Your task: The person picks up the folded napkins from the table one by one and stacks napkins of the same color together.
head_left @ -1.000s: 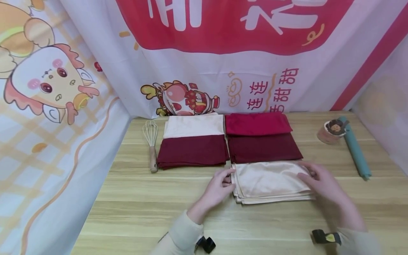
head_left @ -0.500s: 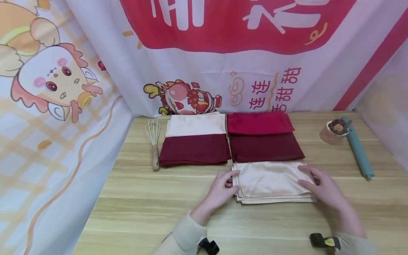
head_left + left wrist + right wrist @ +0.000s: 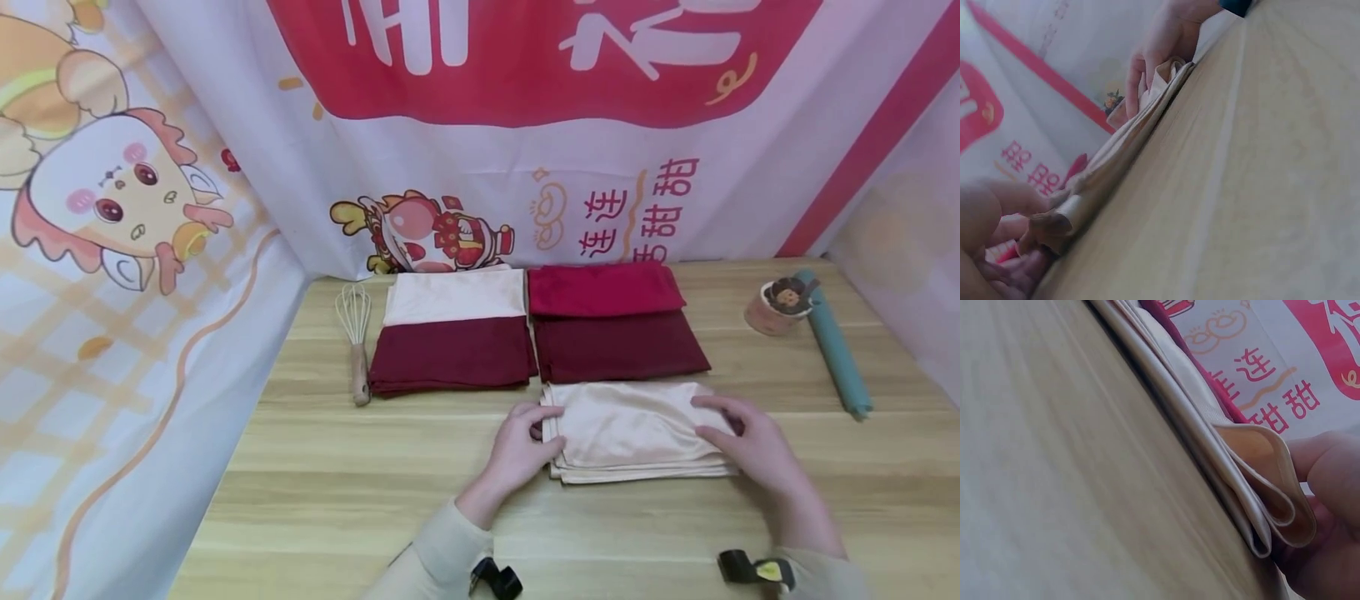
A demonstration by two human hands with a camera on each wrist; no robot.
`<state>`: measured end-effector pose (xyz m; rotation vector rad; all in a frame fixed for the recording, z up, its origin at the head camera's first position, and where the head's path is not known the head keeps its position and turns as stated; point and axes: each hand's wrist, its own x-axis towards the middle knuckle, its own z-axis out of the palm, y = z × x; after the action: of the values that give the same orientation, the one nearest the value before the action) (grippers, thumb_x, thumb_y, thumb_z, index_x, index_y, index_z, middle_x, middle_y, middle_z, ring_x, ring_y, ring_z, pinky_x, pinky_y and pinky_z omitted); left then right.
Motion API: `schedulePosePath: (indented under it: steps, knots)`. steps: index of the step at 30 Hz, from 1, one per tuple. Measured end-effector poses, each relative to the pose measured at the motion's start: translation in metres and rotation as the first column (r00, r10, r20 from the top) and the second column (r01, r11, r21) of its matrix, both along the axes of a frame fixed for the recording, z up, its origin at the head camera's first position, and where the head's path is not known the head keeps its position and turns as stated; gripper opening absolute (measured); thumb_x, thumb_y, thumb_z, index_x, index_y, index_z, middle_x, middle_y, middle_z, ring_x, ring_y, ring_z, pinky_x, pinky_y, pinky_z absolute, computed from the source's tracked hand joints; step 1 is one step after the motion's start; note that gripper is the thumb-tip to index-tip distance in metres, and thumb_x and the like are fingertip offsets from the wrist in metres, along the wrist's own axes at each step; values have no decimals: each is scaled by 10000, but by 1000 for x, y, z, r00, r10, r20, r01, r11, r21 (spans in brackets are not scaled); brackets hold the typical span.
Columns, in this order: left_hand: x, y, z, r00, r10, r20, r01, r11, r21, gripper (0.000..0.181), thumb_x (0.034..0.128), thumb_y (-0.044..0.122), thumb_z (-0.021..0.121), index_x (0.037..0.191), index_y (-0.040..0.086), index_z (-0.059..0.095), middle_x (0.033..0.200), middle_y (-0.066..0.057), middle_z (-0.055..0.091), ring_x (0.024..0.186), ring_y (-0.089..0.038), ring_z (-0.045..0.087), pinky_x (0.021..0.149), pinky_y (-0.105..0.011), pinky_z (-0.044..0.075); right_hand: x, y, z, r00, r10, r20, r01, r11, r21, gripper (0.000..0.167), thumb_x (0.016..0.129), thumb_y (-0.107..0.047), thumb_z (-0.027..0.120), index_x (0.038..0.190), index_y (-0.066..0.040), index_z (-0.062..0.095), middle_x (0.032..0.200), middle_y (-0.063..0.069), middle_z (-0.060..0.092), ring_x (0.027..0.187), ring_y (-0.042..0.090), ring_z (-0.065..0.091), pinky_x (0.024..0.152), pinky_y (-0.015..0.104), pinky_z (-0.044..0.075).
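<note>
A folded cream satin cloth [image 3: 630,425] lies in layers on the table, in front of the dark red cloths. My left hand [image 3: 519,443] grips its left end, thumb and a finger on top; in the left wrist view other fingers [image 3: 1019,272] are under the edge. At the opposite end my right hand [image 3: 753,437] pinches the cloth. The right wrist view shows looped folds of the cream cloth [image 3: 1254,487] bulging beside the right hand [image 3: 1329,500]. Parts of the curled fingers are hidden beneath the fabric.
Behind lie folded cloths: a white one [image 3: 457,296], a maroon one [image 3: 453,354], a crimson one [image 3: 606,289] and another maroon one [image 3: 622,346]. A whisk [image 3: 358,346] lies at left. A small pot [image 3: 776,312] and a teal roll [image 3: 838,358] are at right.
The right hand has shifted slightly left and the satin has wrinkled more near its right end. The left hand's fingers reach a little further onto the cloth.
</note>
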<state>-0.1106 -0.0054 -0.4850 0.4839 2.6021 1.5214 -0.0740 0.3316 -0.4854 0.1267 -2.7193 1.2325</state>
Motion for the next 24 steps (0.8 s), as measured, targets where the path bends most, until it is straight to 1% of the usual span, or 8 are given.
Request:
schedulePosePath:
  steps: [3,8,10,13,15,19,22,24]
  knots:
    - [-1,-1,-6,1000,18,-15,-17,999,45,339,759,109,744,1097,119,722,1054,-55,581,738,-68,525,679,-218,466,0,-2,-1,1000,-5,-12,5,1000,-14,363,831,-124,742,1172,-38,649,1196,199,609,1002,-118,445,800,46,337]
    - [0,-2,-7,999,29,-30,-27,998,64,332,774,242,785,1089,162,719,998,19,591,729,-54,513,668,-209,459,0,-4,-1,1000,-4,-28,3,1000,-25,352,821,-99,746,1156,-39,655,1192,205,613,1008,-138,445,815,32,334]
    - [2,-2,-7,999,33,-29,-31,997,67,347,765,276,795,1088,178,715,1005,38,593,734,-57,514,672,-214,460,0,-4,-2,999,-1,-37,0,1000,-25,347,820,-94,746,1153,-45,658,1189,203,617,1018,-138,448,825,29,331]
    - [3,-2,-8,999,34,-34,-31,997,71,345,761,270,796,1088,199,712,1035,48,593,753,-53,521,693,-215,466,-1,-4,-3,999,-2,-44,0,999,-37,339,825,-85,740,1153,-52,660,1186,189,625,1039,-143,448,844,23,327]
    - [4,-2,-9,999,26,-48,-22,997,75,339,763,259,792,1089,213,711,1055,53,597,772,-52,528,711,-219,470,-1,-4,-3,999,-4,-53,2,999,-47,333,826,-74,736,1150,-52,661,1179,155,637,1042,-142,452,845,26,330]
    - [4,-1,-10,995,5,-96,3,996,84,330,765,215,781,1088,209,714,1069,42,600,806,-87,542,726,-224,471,-1,-4,-1,998,-8,-64,0,992,-125,317,819,-23,727,1129,-51,668,1154,61,659,1064,-126,466,867,39,335]
    - [5,-1,-8,992,-2,-125,13,996,83,334,761,154,766,1090,185,715,1082,21,594,815,-123,547,720,-225,467,0,-5,-1,999,-6,-54,-6,978,-210,317,821,6,714,1129,-52,669,1141,-7,657,1086,-105,472,881,47,337]
    - [4,0,-8,990,0,-138,11,997,77,341,757,113,756,1090,172,715,1089,4,592,816,-129,544,717,-229,464,1,-5,0,999,-7,-43,-4,969,-249,321,828,7,706,1142,-41,660,1131,-42,651,1073,-80,491,867,63,358]
